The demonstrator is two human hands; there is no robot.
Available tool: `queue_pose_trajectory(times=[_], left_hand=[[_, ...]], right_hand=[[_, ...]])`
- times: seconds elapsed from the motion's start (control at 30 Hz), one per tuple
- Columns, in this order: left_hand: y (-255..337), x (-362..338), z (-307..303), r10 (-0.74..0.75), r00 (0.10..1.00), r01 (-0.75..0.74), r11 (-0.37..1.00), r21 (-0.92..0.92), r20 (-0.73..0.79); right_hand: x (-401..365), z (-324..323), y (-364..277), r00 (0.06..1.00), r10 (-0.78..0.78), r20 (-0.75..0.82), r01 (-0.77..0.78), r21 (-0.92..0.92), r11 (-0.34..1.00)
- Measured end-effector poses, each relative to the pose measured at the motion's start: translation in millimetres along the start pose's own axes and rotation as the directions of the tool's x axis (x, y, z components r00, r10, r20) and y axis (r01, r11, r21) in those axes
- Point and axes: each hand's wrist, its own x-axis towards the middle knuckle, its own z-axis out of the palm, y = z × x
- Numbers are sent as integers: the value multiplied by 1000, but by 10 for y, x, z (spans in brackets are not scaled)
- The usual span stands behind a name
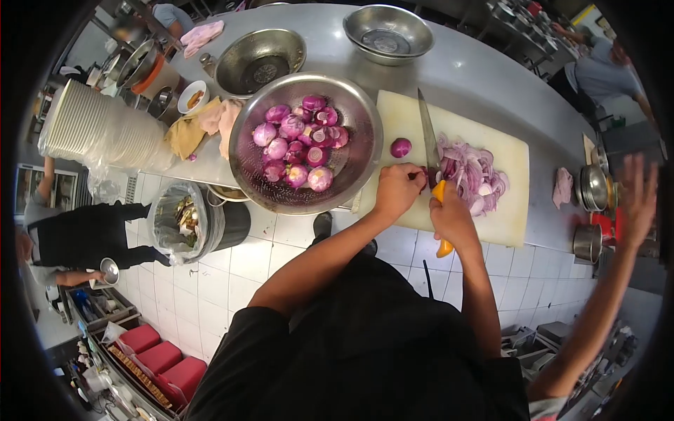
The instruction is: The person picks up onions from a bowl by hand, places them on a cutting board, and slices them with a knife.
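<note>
My right hand (pixel 451 214) is closed round the yellow handle of a long knife (pixel 427 126), whose blade lies across the pale cutting board (pixel 509 168). My left hand (pixel 397 189) presses a purple onion (pixel 425 177) to the board, just left of the blade. Sliced onion (pixel 472 172) is heaped to the right of the knife. One whole peeled onion (pixel 401 147) sits on the board above my left hand. Left of the board, a perforated metal bowl (pixel 242 144) holds several peeled onions (pixel 293 126).
Metal bowls (pixel 388 31) (pixel 261 59) stand at the table's far side. Stacked containers (pixel 98 126) and cloths (pixel 210 119) are at left, a lined bin (pixel 186 221) below. A co-worker's arm (pixel 597 309) reaches up at right. Another person (pixel 77 235) stands left.
</note>
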Motion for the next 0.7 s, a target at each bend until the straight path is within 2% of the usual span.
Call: queue_pose_trajectory(times=[0.07,0.17,0.27,0.33,0.4,0.5,0.7], left_hand=[[-14,-3,-3,14,1000,-14,1000,26,-4],[13,-3,-29,-1,999,2,999,-39,35],[68,-15,-60,-19,999,19,1000,-20,39],[-48,-4,-12,38,999,-38,999,-3,-11],[-48,17,42,56,998,-56,998,1,-12],[-5,-9,-26,21,1000,-21,1000,-3,12],[57,-1,-18,15,1000,-15,1000,11,17]], right_hand=[[-184,-148,-175,997,42,58,-42,15,999],[-315,-133,-202,998,27,55,-28,16,999],[-336,-79,-225,998,54,34,-55,39,998],[3,245,253,991,-115,-61,111,-61,992],[102,325,345,976,-179,-124,167,-98,981],[31,276,179,996,-53,-71,58,57,997],[-373,-186,-186,996,57,73,-58,14,998]])
